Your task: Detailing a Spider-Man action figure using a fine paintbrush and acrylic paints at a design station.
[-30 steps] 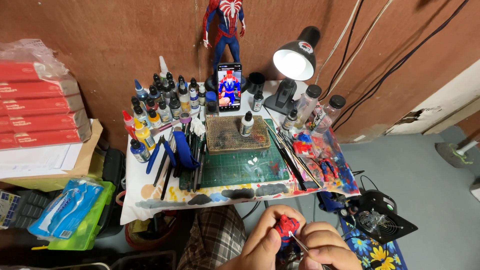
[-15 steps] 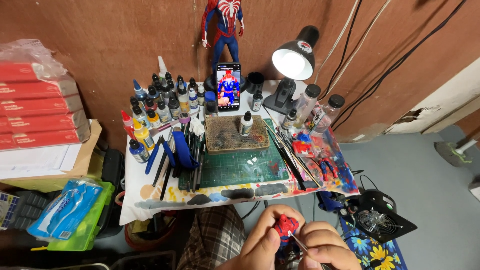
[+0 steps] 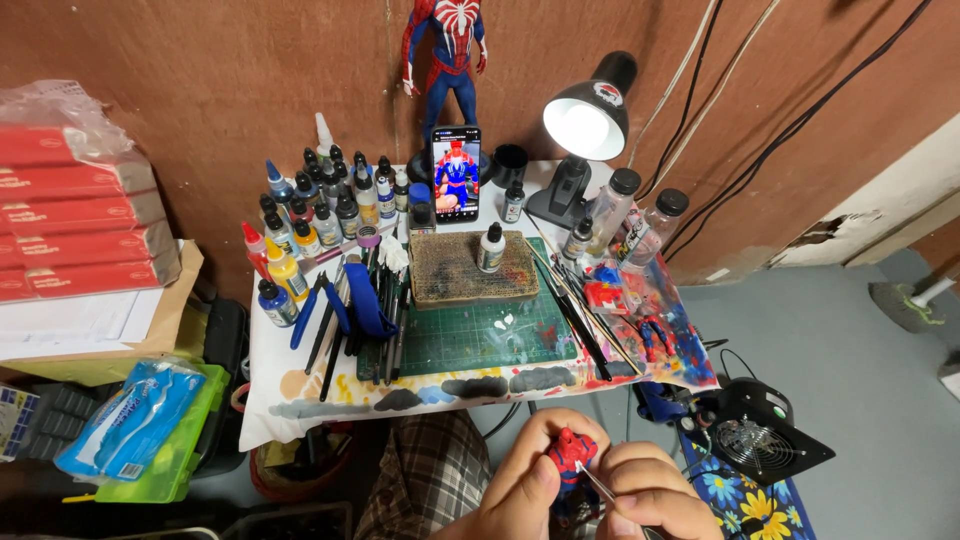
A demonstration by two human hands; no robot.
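At the bottom of the head view my left hand (image 3: 525,490) grips a small red and blue figure part (image 3: 572,452) in front of my lap. My right hand (image 3: 650,495) holds a thin brush (image 3: 598,490) whose tip touches that part. Both hands are below the near edge of a small white table (image 3: 300,395). On it lie a green cutting mat (image 3: 480,335), a brown pad (image 3: 450,268) with a small white bottle (image 3: 491,247), and a phone (image 3: 456,187) standing upright and showing a red and blue figure.
Several paint bottles (image 3: 320,215) crowd the table's back left, tools and brushes (image 3: 350,320) lie left of the mat. A lit desk lamp (image 3: 585,125) stands back right, a tall figure (image 3: 447,50) by the wall. Red boxes (image 3: 80,220) stack left. A black fan (image 3: 755,440) sits on the floor right.
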